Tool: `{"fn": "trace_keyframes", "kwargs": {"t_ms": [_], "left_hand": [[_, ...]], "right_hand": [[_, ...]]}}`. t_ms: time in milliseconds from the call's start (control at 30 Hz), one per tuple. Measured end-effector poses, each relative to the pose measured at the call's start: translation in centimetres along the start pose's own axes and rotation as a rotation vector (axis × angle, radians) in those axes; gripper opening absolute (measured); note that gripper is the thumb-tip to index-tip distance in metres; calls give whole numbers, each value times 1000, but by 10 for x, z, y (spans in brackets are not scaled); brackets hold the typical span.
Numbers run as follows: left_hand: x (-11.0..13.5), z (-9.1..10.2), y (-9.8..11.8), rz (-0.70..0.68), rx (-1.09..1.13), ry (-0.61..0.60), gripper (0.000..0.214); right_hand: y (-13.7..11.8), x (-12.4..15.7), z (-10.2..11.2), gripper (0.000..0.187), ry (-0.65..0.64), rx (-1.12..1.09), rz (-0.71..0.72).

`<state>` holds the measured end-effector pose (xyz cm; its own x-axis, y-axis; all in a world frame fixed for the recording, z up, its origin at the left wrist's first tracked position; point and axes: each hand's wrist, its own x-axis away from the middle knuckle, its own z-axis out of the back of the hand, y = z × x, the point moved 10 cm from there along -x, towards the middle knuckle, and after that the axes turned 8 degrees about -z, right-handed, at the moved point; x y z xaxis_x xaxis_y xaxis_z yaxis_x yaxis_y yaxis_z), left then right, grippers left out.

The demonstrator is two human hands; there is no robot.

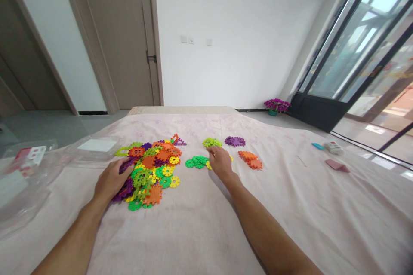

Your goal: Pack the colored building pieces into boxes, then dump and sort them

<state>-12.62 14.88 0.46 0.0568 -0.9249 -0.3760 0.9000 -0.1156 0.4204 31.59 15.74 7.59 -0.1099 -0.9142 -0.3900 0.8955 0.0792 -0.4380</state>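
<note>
A mixed pile of plastic snap-together pieces in green, yellow, orange and purple lies on the pink cloth. My left hand rests on the pile's left edge, fingers curled over purple pieces. My right hand lies palm down on small yellow pieces, which it mostly hides. Around it sit sorted groups: dark green pieces to its left, light green pieces and purple pieces beyond it, orange pieces to its right.
A clear plastic container and lid lie at the left. At the right lie a teal item, a small white box and a pink card. A door, a flower pot and glass doors stand behind.
</note>
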Motion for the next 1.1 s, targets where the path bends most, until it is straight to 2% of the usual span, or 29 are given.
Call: {"fn": "trace_keyframes", "kwargs": {"t_ms": [100, 233, 367, 533, 800, 900, 1100], "left_hand": [[0, 1, 0, 0, 2, 6, 59], [1, 0, 0, -2, -7, 5, 59], [0, -1, -2, 3, -8, -2, 59], [0, -2, -2, 7, -9, -13, 59], [1, 0, -1, -1, -8, 6, 58], [0, 0, -1, -1, -2, 11, 58], [0, -2, -2, 0, -5, -1, 59]], "right_hand": [[21, -11, 18, 33, 62, -20, -85], [32, -16, 31, 29, 34, 23, -113], [17, -8, 20, 18, -93, 142, -8], [2, 4, -1, 35, -251, 294, 97], [8, -2, 0, 33, -248, 289, 26], [12, -7, 5, 28, -238, 242, -12], [31, -12, 18, 29, -213, 197, -134]]}}
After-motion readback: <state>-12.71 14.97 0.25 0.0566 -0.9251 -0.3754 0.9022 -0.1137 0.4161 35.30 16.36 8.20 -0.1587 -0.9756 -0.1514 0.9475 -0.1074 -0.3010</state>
